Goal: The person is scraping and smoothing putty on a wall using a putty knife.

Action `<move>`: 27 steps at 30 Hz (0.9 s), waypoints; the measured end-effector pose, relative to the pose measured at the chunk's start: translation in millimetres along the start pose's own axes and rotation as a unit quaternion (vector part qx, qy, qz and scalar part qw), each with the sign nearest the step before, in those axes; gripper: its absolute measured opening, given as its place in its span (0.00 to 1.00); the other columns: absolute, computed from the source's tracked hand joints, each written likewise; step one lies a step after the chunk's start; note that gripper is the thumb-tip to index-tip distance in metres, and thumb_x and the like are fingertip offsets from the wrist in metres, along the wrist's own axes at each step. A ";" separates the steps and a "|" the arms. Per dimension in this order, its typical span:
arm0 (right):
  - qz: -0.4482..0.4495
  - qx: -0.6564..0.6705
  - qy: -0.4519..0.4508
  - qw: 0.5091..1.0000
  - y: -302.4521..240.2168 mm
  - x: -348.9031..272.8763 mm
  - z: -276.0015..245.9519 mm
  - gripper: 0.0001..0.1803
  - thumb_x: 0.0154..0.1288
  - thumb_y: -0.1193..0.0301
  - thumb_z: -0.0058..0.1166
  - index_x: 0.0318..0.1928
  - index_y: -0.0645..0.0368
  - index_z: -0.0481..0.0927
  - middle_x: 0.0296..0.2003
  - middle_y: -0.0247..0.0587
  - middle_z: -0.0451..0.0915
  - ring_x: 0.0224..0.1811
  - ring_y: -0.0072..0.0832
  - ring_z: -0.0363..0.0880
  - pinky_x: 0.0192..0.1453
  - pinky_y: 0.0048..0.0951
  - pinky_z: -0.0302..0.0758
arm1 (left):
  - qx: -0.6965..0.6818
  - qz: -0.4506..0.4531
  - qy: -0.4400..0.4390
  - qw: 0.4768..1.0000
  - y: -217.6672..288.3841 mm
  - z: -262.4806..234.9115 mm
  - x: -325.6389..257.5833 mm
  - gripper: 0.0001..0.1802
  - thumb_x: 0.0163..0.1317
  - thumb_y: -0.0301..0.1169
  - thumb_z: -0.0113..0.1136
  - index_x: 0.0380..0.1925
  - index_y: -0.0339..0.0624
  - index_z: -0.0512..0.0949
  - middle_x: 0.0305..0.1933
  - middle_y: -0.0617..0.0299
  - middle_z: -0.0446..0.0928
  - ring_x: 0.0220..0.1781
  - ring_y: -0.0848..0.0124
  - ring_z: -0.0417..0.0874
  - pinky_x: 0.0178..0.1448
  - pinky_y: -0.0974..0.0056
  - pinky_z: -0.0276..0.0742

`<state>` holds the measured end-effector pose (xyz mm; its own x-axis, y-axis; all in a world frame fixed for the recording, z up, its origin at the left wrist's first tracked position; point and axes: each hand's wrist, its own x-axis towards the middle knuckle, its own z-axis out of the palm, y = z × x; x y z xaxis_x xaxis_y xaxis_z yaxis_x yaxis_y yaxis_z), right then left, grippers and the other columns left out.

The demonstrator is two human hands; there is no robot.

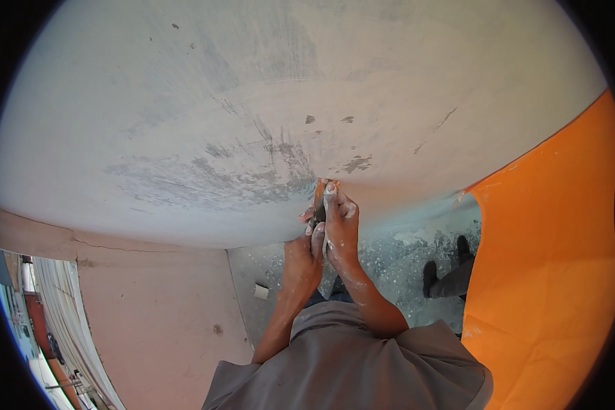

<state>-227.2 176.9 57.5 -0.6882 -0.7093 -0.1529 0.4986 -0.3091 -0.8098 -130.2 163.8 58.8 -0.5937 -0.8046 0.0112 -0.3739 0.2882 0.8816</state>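
Both my hands meet at a pale plastered wall [205, 123], with whitish dust or plaster on the fingers. My left hand [305, 247] is closed around the lower part of a small hand tool [320, 213] with a dark middle and an orange-brown upper part. Higher up, my right hand [340, 212] grips the same tool, its thumb pressed along it. The tool's upper end is at the wall's surface, and the fingers hide much of its shape. Dark scuffed patches [287, 160] and smaller chipped spots mark the wall around that place.
A large orange sheet [540, 273] hangs at the right. Beside it, another person's dark shoe [430, 279] and trouser leg show on the white-speckled floor [410, 263]. A small whitish block [261, 292] lies on the floor. At the left are a pinkish wall [157, 314] and a curtained opening [65, 301].
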 end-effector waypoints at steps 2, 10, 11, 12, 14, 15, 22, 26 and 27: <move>0.003 0.028 -0.003 1.000 2.4 -1.6 1.0 0.19 0.82 0.60 0.42 0.38 0.62 0.75 0.23 0.43 0.81 0.19 0.22 0.79 0.21 0.22 0.74 | 0.006 0.024 0.011 1.000 9.9 -9.2 -0.6 0.22 0.79 0.34 0.46 0.31 0.23 0.76 0.21 0.37 0.73 0.19 0.59 0.66 0.28 0.54 0.67; -0.019 0.030 0.009 0.999 -12.5 -4.4 12.3 0.19 0.82 0.61 0.42 0.38 0.62 0.75 0.22 0.42 0.81 0.21 0.23 0.81 0.23 0.23 0.76 | -0.008 -0.017 -0.031 0.999 19.0 -18.5 8.4 0.19 0.76 0.33 0.52 0.31 0.25 0.78 0.18 0.37 0.72 0.17 0.46 0.65 0.27 0.52 0.68; -0.024 0.001 0.000 1.000 -20.0 -3.1 10.2 0.18 0.82 0.61 0.43 0.38 0.63 0.76 0.22 0.42 0.81 0.21 0.22 0.81 0.23 0.23 0.76 | -0.013 -0.014 -0.032 0.999 15.5 -8.1 8.6 0.19 0.76 0.33 0.52 0.31 0.25 0.78 0.18 0.37 0.72 0.17 0.46 0.65 0.27 0.52 0.68; -0.025 -0.002 0.001 1.000 -24.5 -3.4 8.5 0.18 0.82 0.61 0.43 0.38 0.63 0.76 0.22 0.42 0.81 0.21 0.22 0.81 0.23 0.23 0.76 | -0.058 0.018 -0.007 0.998 6.4 4.6 4.2 0.21 0.78 0.33 0.48 0.29 0.25 0.76 0.18 0.48 0.71 0.19 0.61 0.66 0.25 0.56 0.65; -0.007 -0.127 -0.005 0.992 -31.9 -2.8 3.8 0.18 0.82 0.62 0.43 0.41 0.65 0.77 0.23 0.42 0.82 0.21 0.22 0.81 0.24 0.22 0.76 | -0.109 0.050 0.015 0.993 -9.4 16.8 3.3 0.24 0.80 0.34 0.44 0.26 0.25 0.75 0.17 0.59 0.71 0.22 0.77 0.66 0.24 0.60 0.61; -0.009 -0.131 -0.002 0.991 -32.5 -1.7 3.8 0.18 0.82 0.62 0.43 0.41 0.65 0.77 0.23 0.42 0.82 0.21 0.22 0.81 0.24 0.22 0.76 | -0.143 0.021 -0.018 0.989 -16.0 18.7 4.4 0.24 0.80 0.35 0.44 0.27 0.27 0.74 0.16 0.55 0.69 0.20 0.72 0.63 0.25 0.59 0.62; -0.106 -0.172 -0.034 0.979 -46.2 -3.4 -3.5 0.17 0.82 0.63 0.44 0.46 0.67 0.77 0.25 0.39 0.82 0.24 0.22 0.83 0.26 0.22 0.75 | -0.280 -0.065 -0.062 0.956 4.8 18.8 -0.1 0.30 0.82 0.44 0.36 0.21 0.37 0.68 0.14 0.65 0.64 0.16 0.78 0.61 0.21 0.67 0.57; -0.132 -0.197 -0.084 0.968 -89.9 -22.4 26.8 0.18 0.81 0.62 0.45 0.47 0.68 0.76 0.29 0.41 0.81 0.29 0.27 0.85 0.32 0.25 0.78 | -0.383 -0.097 -0.067 0.916 55.3 4.3 -2.4 0.28 0.82 0.47 0.33 0.25 0.43 0.68 0.14 0.71 0.61 0.14 0.81 0.60 0.18 0.69 0.54; -0.135 -0.177 -0.091 0.971 -98.3 -21.5 32.6 0.19 0.81 0.60 0.45 0.47 0.69 0.76 0.32 0.42 0.82 0.29 0.28 0.85 0.31 0.24 0.78 | -0.381 -0.062 -0.060 0.921 69.9 -0.7 2.1 0.26 0.82 0.48 0.33 0.29 0.43 0.69 0.14 0.72 0.61 0.13 0.82 0.58 0.17 0.70 0.53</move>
<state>-244.3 201.9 158.9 -0.6481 -0.7425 0.1693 0.0781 -0.2859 -0.9551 -157.1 181.9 120.7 -0.6713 -0.7307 -0.1244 0.1366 -0.2869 0.9482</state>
